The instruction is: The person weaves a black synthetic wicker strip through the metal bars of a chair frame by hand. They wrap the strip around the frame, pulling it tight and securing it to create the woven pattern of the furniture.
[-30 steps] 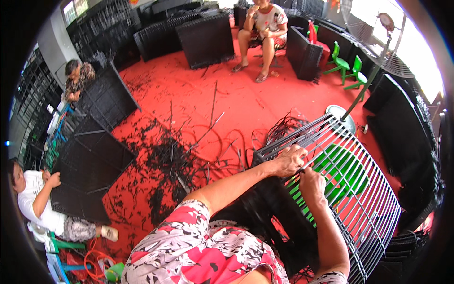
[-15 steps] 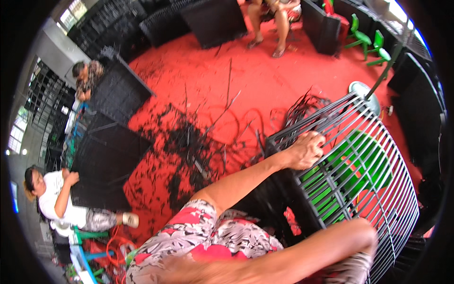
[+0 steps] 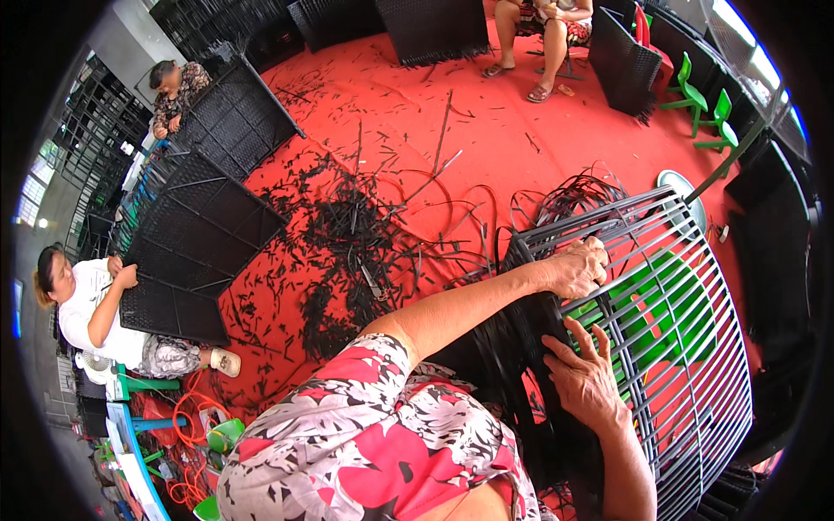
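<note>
A grey metal frame of many parallel rods stands at my right, its near left side covered with black woven strips. My left hand reaches across to the frame's upper left part, its fingers curled round a rod there. Lower down, my right hand lies against the edge of the black weave with its fingers spread, the tips pointing towards the far side. No tool shows in either hand. Through the rods I see a green plastic chair behind the frame.
Black strip scraps litter the red floor covering. A bundle of long black strips lies beyond the frame. At left, two people hold dark woven panels; another person sits far off. Small green chairs stand at back right.
My right hand has swung up from near the lower edge onto the black weave beside the rods. The left hand stays on the frame. The whole view has shifted slightly.
</note>
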Tool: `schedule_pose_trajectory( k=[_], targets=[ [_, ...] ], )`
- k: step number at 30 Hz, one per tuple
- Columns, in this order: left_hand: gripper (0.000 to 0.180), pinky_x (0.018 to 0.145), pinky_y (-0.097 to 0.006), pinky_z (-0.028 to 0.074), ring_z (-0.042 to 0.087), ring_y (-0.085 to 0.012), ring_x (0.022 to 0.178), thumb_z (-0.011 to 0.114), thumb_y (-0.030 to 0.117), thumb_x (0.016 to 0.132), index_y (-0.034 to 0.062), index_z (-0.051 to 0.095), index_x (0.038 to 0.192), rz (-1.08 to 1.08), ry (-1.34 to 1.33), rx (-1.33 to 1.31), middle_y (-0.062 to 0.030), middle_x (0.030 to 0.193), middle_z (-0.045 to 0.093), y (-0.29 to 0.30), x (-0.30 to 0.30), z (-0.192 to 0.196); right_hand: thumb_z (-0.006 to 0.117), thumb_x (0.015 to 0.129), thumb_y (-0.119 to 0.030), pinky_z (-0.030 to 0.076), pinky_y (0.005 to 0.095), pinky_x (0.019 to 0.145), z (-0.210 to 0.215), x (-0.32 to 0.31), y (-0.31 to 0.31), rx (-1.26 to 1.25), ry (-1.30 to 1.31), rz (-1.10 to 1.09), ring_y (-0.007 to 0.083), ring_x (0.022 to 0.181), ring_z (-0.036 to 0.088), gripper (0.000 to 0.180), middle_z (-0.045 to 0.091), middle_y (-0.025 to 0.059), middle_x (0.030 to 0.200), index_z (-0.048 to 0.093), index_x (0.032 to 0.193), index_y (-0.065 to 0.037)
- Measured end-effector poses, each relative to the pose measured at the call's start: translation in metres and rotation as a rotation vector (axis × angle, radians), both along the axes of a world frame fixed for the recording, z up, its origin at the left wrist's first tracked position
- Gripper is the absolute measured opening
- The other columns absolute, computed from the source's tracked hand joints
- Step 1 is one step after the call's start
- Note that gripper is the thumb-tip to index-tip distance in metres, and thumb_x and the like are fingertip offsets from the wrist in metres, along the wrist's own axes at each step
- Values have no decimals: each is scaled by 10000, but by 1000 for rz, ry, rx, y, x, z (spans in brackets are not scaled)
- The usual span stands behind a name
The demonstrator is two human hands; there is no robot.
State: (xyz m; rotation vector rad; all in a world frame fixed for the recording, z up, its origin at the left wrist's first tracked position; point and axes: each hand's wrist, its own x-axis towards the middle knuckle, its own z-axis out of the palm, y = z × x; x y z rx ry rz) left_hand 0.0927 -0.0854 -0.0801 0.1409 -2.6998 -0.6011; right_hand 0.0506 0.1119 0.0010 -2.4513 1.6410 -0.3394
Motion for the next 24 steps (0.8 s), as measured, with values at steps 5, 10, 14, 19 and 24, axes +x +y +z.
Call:
schedule_pose_trajectory(
  k=[5,10,14,19,24],
  targets=[
    [144,889,-392,359,409,-247,1067,599,218,714,116,678,778,0,18,22,-45,1040,534,-2,5,-4,582,718,-119,215,497,1006,-1,1,1,-18,-2,32,253,1227,342,147,529,-11,1152,642,849,-90],
    [163,937,-407,317,387,-265,1099,600,213,722,94,680,801,7,67,37,-65,1068,502,-2,2,-5,583,728,-128,220,502,1001,1,-3,3,-22,17,47,256,1228,338,155,523,-5,1161,643,866,-89],
    [156,949,-396,319,384,-282,1110,612,193,724,73,673,804,25,41,54,-84,1138,447,-3,3,-4,580,728,-134,228,502,997,-1,-4,3,-30,35,64,257,1232,335,170,518,-2,1173,641,880,-92],
    [135,936,-384,334,382,-288,1119,613,173,725,91,676,811,43,4,65,-85,1181,410,0,7,5,632,711,-144,207,481,1007,-3,-7,3,-20,80,84,255,1253,311,212,499,-3,1213,630,917,-93],
    [155,945,-393,321,373,-289,1107,617,194,727,105,676,839,39,-14,97,-79,1173,404,-5,8,4,633,707,-152,199,478,1017,-8,-9,1,-20,105,104,259,1263,298,246,492,-11,1231,638,949,-104]
  ],
)
